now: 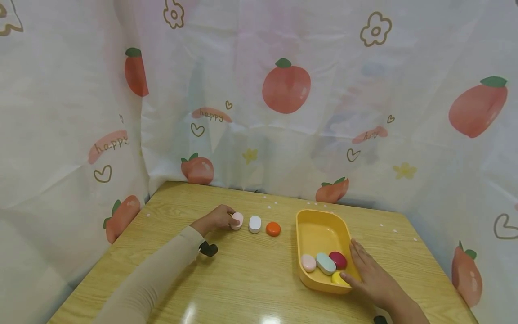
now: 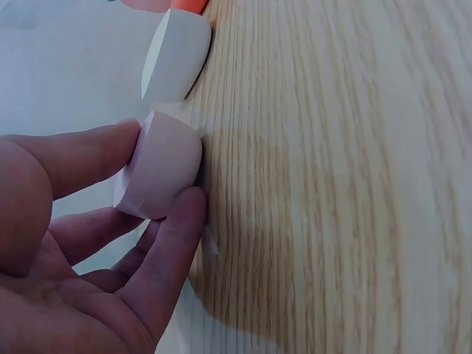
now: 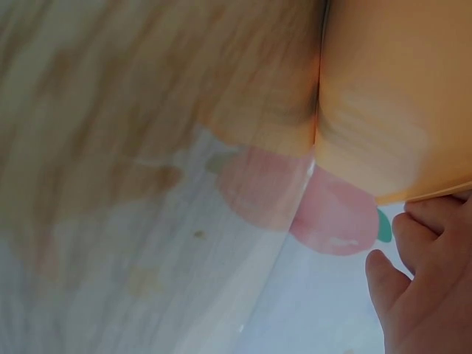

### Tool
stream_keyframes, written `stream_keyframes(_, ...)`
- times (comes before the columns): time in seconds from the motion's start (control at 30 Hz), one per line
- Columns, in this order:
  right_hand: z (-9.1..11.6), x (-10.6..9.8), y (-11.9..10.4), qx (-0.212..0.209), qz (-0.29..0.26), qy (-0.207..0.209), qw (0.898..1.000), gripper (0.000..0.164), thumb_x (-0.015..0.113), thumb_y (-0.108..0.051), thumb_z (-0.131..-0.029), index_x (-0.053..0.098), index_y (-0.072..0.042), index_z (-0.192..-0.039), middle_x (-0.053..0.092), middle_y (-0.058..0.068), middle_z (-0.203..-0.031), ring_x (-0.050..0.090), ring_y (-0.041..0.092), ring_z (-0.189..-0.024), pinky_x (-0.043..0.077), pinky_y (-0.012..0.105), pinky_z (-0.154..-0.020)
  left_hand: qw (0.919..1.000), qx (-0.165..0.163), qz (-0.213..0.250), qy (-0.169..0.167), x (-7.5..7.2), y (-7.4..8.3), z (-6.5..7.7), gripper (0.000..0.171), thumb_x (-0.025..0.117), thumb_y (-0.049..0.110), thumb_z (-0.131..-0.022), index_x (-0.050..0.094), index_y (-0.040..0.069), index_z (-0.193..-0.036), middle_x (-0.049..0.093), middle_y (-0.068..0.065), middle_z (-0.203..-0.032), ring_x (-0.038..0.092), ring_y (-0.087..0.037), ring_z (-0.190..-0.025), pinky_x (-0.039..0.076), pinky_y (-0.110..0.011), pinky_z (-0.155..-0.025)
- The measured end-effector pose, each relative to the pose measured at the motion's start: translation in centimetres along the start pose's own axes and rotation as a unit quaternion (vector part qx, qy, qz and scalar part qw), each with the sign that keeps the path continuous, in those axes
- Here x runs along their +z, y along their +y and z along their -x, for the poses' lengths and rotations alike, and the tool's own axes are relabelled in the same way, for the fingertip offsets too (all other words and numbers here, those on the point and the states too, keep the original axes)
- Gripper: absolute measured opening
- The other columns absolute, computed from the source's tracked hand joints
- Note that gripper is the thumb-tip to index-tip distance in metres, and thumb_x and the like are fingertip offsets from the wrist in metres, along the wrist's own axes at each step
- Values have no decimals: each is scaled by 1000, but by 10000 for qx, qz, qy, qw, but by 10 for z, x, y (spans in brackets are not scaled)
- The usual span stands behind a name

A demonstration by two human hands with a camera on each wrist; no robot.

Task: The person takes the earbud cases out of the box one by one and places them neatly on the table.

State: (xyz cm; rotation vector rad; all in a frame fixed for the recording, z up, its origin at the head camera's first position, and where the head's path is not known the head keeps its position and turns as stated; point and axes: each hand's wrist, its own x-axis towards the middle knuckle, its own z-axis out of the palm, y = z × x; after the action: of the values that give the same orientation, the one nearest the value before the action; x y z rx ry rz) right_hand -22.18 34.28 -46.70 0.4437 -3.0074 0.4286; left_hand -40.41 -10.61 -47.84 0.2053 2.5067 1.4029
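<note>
My left hand [image 1: 218,218] pinches a pale pink rounded block [image 2: 168,166] between thumb and fingers, at the left end of a short row on the table. Beside it stands a white rounded block [image 1: 255,224], then an orange one [image 1: 273,229]. My right hand [image 1: 374,278] lies along the right side of a yellow tray [image 1: 321,231], fingers fairly straight against its wall and thumb over the rim. Inside the tray's near end are a pink block [image 1: 309,263], a pale green one [image 1: 325,263], a dark red one [image 1: 337,260] and a yellow one [image 1: 338,279], partly behind the thumb.
The wooden table [image 1: 234,279] reaches back to a white cloth [image 1: 243,54] printed with peaches, which hangs behind and on both sides. Small white specks are scattered near the table's far edge. A black strap piece [image 1: 208,249] sits at the left wrist.
</note>
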Motion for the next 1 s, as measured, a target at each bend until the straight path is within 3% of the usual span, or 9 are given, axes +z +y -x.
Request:
stream_keyframes(0.33, 0, 1, 1, -6, 36, -5, 10000, 89, 56, -54, -93, 22, 6, -151, 14, 19, -159, 15, 39, -143, 25, 64, -106, 9999, -18, -109, -105, 0, 2, 0, 37, 75, 9, -85, 63, -8, -116, 65, -9, -101, 60, -16, -83, 53, -27, -70)
stream_keyframes(0.63, -1, 2, 2, 9, 61, -7, 10000, 90, 56, -54, -93, 21, 5, -151, 13, 19, -159, 15, 39, -143, 25, 64, -106, 9994, -302, -101, -104, 1, 5, 2, 35, 71, 10, -88, 62, -4, -119, 62, -5, -83, 46, -12, -58, 41, -23, -53)
stream_keyframes(1.0, 0, 1, 2, -14, 47, 35, 10000, 89, 56, -54, -94, 21, 5, -151, 14, 19, -159, 15, 39, -143, 21, 61, -109, 9987, -367, -346, 51, 3, 1, -1, 38, 72, 16, -89, 62, -3, -121, 62, -5, -88, 48, -14, -60, 42, -24, -54)
